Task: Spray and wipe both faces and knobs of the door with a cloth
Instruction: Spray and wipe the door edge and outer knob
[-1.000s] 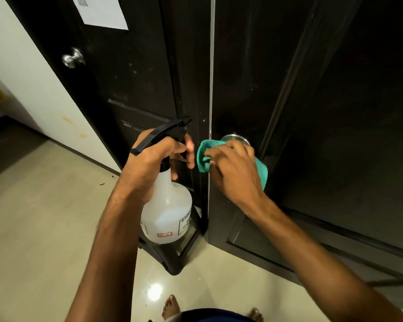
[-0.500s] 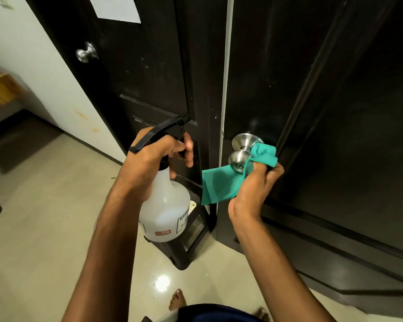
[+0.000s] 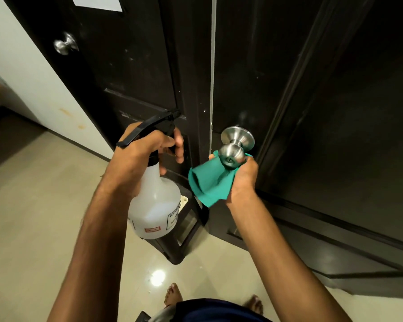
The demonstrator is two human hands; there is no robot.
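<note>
A dark brown door [image 3: 323, 94] stands open edge-on in front of me, with a steel knob [image 3: 232, 156] on its near face. My right hand [image 3: 243, 180] cups the knob from below with a teal cloth [image 3: 208, 184] pinched in its fingers; the cloth hangs down to the left. My left hand [image 3: 140, 156] grips the neck and trigger of a white spray bottle [image 3: 155, 205] with a black nozzle, held just left of the door's edge.
A second dark door [image 3: 116, 66] with its own steel knob [image 3: 64, 45] and a white paper sheet [image 3: 98, 3] stands at the left, beside a white wall [image 3: 33, 73]. A black stool [image 3: 179, 242] sits under the bottle. My bare feet [image 3: 172, 295] stand on the glossy beige floor [image 3: 33, 217].
My right hand has slid from covering the knob's top to its right side and then underneath it, so the knob is now bare above. The bottle has stayed in place.
</note>
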